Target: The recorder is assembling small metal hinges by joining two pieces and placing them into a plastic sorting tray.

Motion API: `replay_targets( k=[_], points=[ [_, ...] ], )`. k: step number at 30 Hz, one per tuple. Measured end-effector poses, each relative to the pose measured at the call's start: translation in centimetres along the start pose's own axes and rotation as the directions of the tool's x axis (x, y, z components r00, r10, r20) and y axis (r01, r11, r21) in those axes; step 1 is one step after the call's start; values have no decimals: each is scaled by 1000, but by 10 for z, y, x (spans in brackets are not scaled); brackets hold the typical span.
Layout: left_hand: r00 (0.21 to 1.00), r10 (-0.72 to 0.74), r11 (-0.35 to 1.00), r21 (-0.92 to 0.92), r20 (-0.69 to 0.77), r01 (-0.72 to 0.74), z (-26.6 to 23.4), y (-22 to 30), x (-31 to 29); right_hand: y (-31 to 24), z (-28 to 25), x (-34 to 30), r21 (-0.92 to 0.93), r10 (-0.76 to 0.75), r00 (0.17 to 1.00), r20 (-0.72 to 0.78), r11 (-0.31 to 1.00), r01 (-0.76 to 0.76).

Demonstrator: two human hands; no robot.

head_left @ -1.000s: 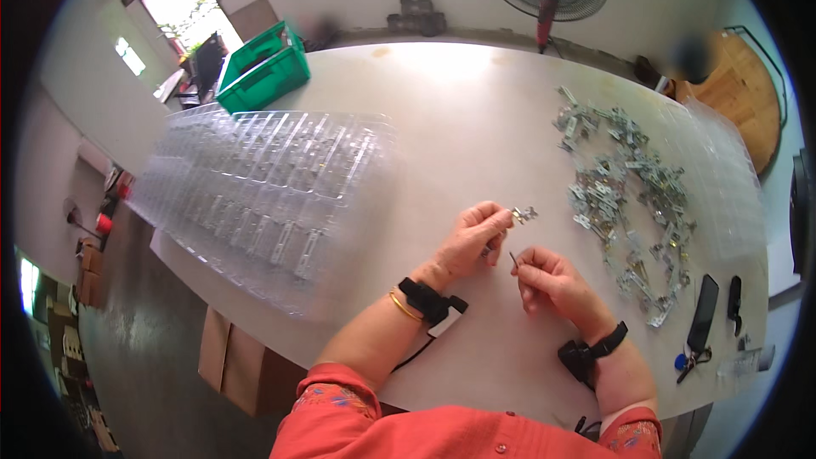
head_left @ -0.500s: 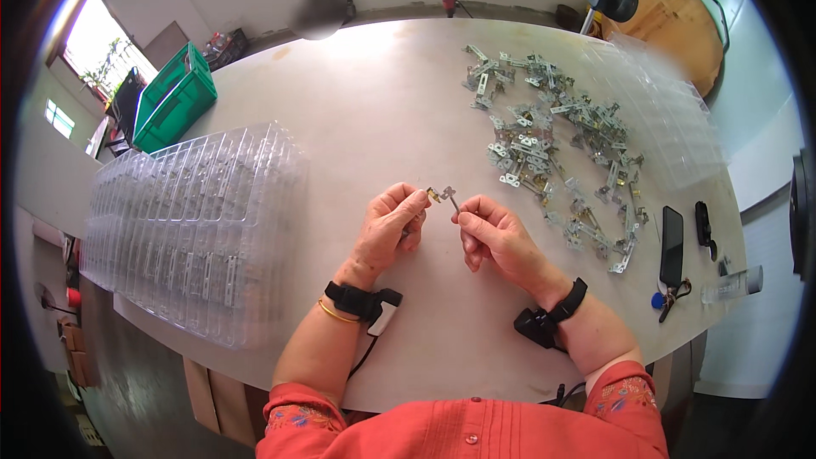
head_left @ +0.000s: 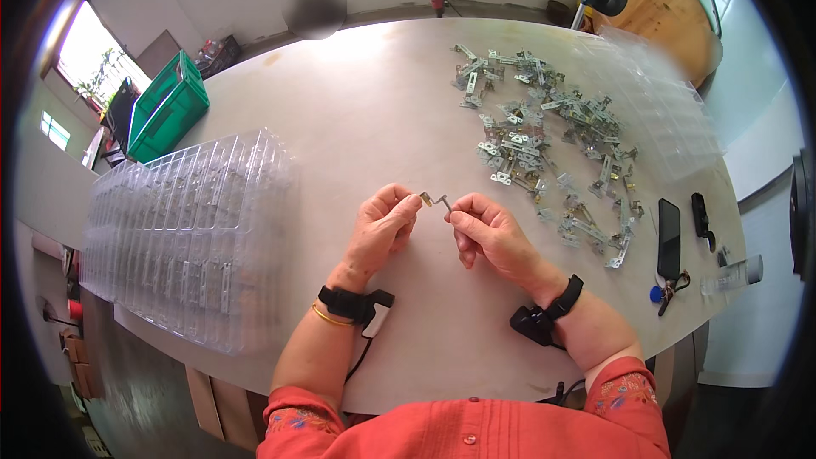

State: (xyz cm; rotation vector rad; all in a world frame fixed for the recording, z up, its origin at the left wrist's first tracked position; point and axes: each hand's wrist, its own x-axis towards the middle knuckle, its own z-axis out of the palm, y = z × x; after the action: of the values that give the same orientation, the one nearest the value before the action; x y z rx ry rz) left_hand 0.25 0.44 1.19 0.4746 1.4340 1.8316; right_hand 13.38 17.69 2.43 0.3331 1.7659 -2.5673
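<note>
Over the middle of the table [head_left: 399, 127], my left hand [head_left: 382, 225] pinches a small brass-coloured metal fitting [head_left: 427, 199] between thumb and forefinger. My right hand [head_left: 489, 234] grips the straight shank of a small grey metal bracket [head_left: 445, 202], also with thumb and forefinger. The bracket's bent end touches or lies very near the brass-coloured part; whether the two are joined cannot be made out. A loose heap of similar metal brackets [head_left: 520, 143], some with brass-coloured bits, spreads beyond and to the right of my right hand.
Left, clear plastic trays [head_left: 191, 246] stand stacked with metal pieces inside. Behind them is a green crate [head_left: 168, 110]. More clear trays [head_left: 654, 106] lie at the far right. A phone [head_left: 670, 238], a black tool-like object [head_left: 702, 221] and a clear bottle [head_left: 731, 275] lie near the right edge.
The bracket in my right hand has turned, and its flat end now shows edge-on beside the brass-coloured fitting. Both hands keep their pinch; the whole view has shifted slightly.
</note>
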Motion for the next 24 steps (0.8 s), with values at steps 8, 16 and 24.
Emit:
replay_targets(
  k=[8,16,24],
  points=[
    [999,51,980,194,18,-53,3,3,-3,2,7,2,-68,-49,997,-63,997,44],
    [986,144,957,241,81,-159,4,-6,1,2,4,-2,-82,-87,995,-39,993,83],
    [977,155,929,316,145,-194,2,-6,-2,6,8,1,-256,-116,978,-176,964,69]
  ],
)
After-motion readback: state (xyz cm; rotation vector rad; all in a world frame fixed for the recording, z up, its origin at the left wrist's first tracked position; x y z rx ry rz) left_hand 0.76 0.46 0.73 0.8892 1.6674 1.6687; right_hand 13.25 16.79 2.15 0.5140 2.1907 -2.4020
